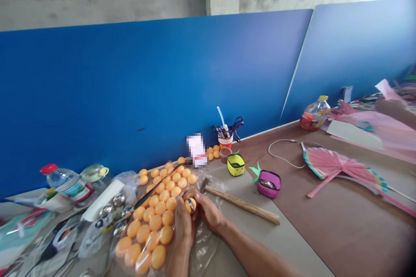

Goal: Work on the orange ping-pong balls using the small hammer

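An orange ping-pong ball (pixel 190 205) with a dark and silvery patch on its face is held between my two hands. My left hand (pixel 183 224) presses against its left side. Curled around the right side is my right hand (pixel 210 213), thumb near the top of the ball. Just left of my hands, many more orange balls (pixel 155 222) lie in a clear plastic bag. A hammer (pixel 243 204) with a wooden handle rests on the table to the right of my hands. Beyond it stand a small yellow fabric box (pixel 235 164) and a purple one (pixel 269 184) holding something shiny.
A striped cup of tools (pixel 225 138) stands against the blue partition (pixel 146 95). Plastic bottles (pixel 69 186), shiny silver balls (pixel 119 200) and bags crowd the left. To the right lie a white cable (pixel 276 156), a pink pleated fan (pixel 341 166) and a bottle with a yellow cap (pixel 315 113).
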Demonstrator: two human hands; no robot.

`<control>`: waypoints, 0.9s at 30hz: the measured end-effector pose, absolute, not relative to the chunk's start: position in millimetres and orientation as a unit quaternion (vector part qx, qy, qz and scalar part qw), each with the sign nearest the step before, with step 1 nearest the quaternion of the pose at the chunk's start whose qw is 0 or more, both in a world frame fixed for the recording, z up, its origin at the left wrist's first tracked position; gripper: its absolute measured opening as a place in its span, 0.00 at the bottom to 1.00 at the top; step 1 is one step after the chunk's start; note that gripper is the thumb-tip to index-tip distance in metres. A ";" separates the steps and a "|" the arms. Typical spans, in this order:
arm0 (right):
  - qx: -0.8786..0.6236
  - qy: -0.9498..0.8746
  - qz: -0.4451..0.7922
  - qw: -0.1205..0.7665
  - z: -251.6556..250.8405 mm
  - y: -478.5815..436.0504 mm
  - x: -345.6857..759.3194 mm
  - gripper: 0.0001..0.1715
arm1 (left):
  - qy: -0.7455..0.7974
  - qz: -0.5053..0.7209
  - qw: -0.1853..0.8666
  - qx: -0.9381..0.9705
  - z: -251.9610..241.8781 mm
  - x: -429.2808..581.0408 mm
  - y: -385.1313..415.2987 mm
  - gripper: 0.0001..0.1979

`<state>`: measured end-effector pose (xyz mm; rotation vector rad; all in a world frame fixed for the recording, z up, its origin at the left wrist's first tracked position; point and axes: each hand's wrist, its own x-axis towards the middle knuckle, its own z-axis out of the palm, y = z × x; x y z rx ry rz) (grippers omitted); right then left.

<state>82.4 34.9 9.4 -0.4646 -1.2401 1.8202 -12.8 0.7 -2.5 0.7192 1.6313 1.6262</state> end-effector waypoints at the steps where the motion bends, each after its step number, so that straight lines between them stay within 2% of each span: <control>1: -0.194 -0.492 0.731 0.431 8.6 34.8 81.9 0.27 | 0.632 0.625 0.345 0.301 -2.7 -13.2 -0.4 0.33; 5: -0.237 -0.497 0.721 0.422 7.1 33.9 79.2 0.18 | 0.639 0.611 0.311 0.348 -1.2 -11.8 -4.1 0.31; 11: -0.240 -0.497 0.695 0.461 11.2 29.7 78.2 0.09 | 0.656 0.605 0.269 0.363 3.4 -7.3 -1.7 0.32; 21: -0.254 -0.606 0.546 0.521 5.3 26.2 74.5 0.14 | 0.682 0.586 0.268 0.345 14.5 0.1 -5.7 0.26; 24: -0.253 -0.616 0.533 0.522 4.4 26.5 74.7 0.16 | 0.692 0.578 0.274 0.334 16.6 0.8 -5.2 0.24; 27: -0.253 -0.597 0.570 0.505 6.2 28.3 76.7 0.19 | 0.704 0.564 0.279 0.328 16.2 0.0 -5.0 0.24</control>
